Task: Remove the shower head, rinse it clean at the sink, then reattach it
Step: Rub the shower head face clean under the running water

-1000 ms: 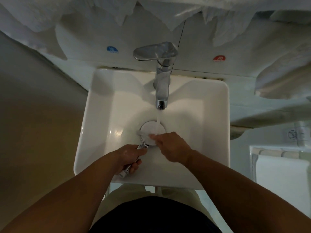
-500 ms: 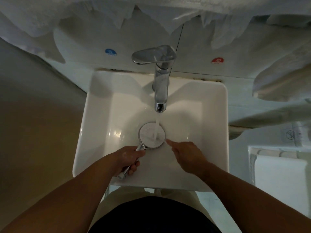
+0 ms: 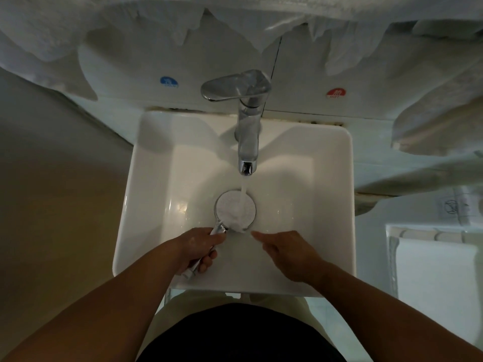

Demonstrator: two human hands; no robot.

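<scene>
A round white shower head lies face up in the white square sink, under the running stream from the chrome tap. My left hand is closed around its chrome handle, whose end sticks out below my fingers. My right hand hovers just right of the head, holding nothing, with the forefinger pointing toward the head's lower rim without touching it.
White towels hang above and to the right of the sink. A blue sticker and a red sticker sit on the wall either side of the tap. A white towel rack is at the lower right.
My right hand has lifted off the shower head's face and pulled back to the right. The head now lies fully exposed under the stream. My left hand keeps its grip on the handle.
</scene>
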